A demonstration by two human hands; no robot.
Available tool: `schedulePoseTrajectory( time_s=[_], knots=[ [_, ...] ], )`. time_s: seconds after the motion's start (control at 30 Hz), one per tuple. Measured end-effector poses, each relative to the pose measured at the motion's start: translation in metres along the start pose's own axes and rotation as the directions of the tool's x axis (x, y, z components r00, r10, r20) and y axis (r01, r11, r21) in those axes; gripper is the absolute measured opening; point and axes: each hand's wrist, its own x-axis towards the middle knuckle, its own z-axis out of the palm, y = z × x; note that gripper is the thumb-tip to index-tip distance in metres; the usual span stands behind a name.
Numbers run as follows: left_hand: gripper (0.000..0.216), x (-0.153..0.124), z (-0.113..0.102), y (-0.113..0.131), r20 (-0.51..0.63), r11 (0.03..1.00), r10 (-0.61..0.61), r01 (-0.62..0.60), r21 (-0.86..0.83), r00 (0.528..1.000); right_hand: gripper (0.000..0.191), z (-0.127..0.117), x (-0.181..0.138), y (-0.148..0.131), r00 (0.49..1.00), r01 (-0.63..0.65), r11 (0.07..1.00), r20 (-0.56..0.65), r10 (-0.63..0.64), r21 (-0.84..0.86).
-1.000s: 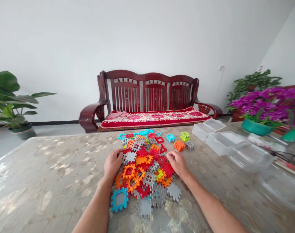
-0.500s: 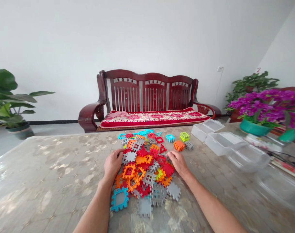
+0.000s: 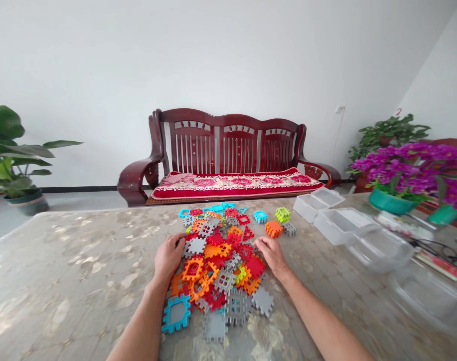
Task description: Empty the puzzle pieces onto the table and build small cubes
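A heap of notched plastic building tiles in red, orange, grey, blue and green covers the middle of the table. My left hand point(image 3: 169, 254) rests at the heap's left edge, fingers curled, beside a solid grey tile point(image 3: 195, 246). On the opposite edge lies my right hand point(image 3: 272, 254), its fingers bent in and pressed together near a red tile point(image 3: 255, 265). No tile shows in either hand. A blue frame tile point(image 3: 167, 314) is at the near left of the heap. Beyond my right hand stand small stacks: blue point(image 3: 260, 216), green point(image 3: 283, 214), orange point(image 3: 273, 229) and grey point(image 3: 289, 229).
Clear plastic boxes point(image 3: 331, 228) with lids line the table's right side. Behind them are a green pot point(image 3: 392, 201) of purple flowers and a dark cable point(image 3: 439, 246). A wooden bench point(image 3: 238, 119) with a red cushion stands past the patterned tabletop point(image 3: 85, 265).
The view has shifted slightly, so the tiles and hands appear a little further left and lower. Both hands keep nearly the same places beside the heap.
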Motion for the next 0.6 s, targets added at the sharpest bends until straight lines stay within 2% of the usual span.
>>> schedulePoseTrajectory(
  time_s=[0.2,0.4,0.5,0.6],
  knots=[
    [0.036,-0.0014,-0.0004,0.0002,-0.014,1.0,0.01,-0.01,-0.026,1.0,0.029,0.0004,-0.0003,-0.0032,1.0,0.011,1.0,0.004,-0.011,-0.009],
    [0.035,-0.0024,-0.0008,-0.0005,-0.014,0.999,-0.019,0.018,-0.049,1.0,0.03,0.0012,-0.0023,-0.0062,0.999,-0.036,0.996,-0.027,0.038,0.081],
    [0.036,-0.0026,-0.0019,0.0007,-0.002,0.998,-0.034,0.034,-0.046,0.999,0.033,0.0003,-0.0047,-0.0044,0.987,-0.032,0.998,-0.153,0.041,0.06],
    [0.036,-0.0026,-0.0033,0.0023,-0.003,0.996,-0.068,0.067,-0.061,0.998,0.034,-0.0085,-0.0032,0.0026,0.913,0.003,1.0,-0.407,0.004,0.018]
  ],
)
